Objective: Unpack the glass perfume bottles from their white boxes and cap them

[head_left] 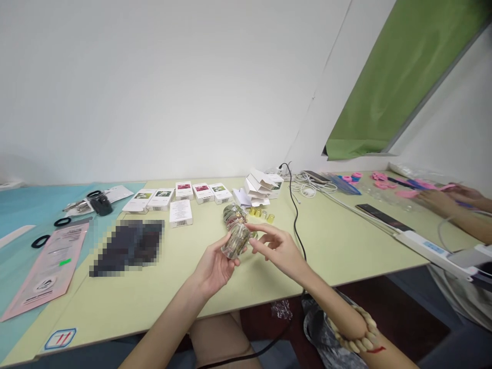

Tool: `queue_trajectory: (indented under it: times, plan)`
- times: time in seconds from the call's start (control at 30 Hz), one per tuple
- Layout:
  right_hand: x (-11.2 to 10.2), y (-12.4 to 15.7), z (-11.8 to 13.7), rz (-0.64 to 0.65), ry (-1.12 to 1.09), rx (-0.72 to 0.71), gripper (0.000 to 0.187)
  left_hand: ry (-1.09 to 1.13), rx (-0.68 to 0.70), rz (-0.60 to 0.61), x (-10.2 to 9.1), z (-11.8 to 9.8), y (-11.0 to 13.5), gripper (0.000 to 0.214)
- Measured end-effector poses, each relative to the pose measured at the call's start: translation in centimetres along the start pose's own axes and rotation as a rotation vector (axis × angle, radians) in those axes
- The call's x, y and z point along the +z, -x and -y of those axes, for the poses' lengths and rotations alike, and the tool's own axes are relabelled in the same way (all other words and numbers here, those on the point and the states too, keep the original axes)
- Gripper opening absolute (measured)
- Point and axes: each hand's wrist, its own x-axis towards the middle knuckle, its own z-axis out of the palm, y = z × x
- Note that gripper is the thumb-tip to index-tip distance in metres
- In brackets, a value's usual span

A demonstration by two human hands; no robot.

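Observation:
My left hand (215,266) is closed around a small clear glass bottle (235,241) with greenish content, held just above the yellow-green table (161,297). My right hand (274,246) hovers beside the bottle, fingers spread and empty, fingertips near the bottle's right side. A second similar glass bottle (232,212) stands on the table right behind it. Several small yellow caps (262,213) lie just past the bottles.
White product boxes (183,190) line the back of the table, with folded cartons (261,185) stacked to their right. A black cable (295,215) runs across to the table's edge. A pink packet (48,269) lies at left. Another person's hands (449,202) work at the far right.

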Motion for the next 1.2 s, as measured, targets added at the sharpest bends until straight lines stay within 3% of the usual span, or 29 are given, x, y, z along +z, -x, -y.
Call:
queue_trajectory:
  times: [0.17,0.5,0.7,0.8,0.9,1.0,1.1,1.2]
  plan:
    - [0.3,0.1,0.3,-0.043,0.065,-0.063,0.043,0.002,0.023,0.005,0.1,-0.6,0.2,0.021]
    - [0.5,0.0,0.6,-0.012,0.023,-0.005,0.048,-0.11,0.096,0.002,-0.3,-0.4,0.0,0.027]
    - [0.9,0.7,-1.1,0.072,0.009,0.056,0.069,-0.609,0.513,-0.11,-0.7,0.8,0.0,0.041]
    - [0.5,1.1,-3.3,0.099,0.092,0.02,0.068,-0.833,0.598,-0.158,-1.3,1.7,-0.3,0.044]
    - [-0.2,1.4,-5.2,0.224,0.201,-0.011,0.07,-1.199,0.7,-0.173,-2.2,2.9,-0.9,0.035]
    - [-0.8,1.6,-6.5,0.299,0.303,-0.013,0.053,-1.518,0.769,-0.156,-3.1,4.3,-2.0,0.03]
    - [-1.1,1.9,-7.5,0.258,0.406,-0.022,0.034,-1.623,0.776,-0.179,-3.7,5.4,-3.4,0.03]
    - [-1.2,2.0,-8.7,0.189,0.481,0.01,0.035,-1.668,0.817,-0.213,-3.8,5.7,-4.3,0.03]
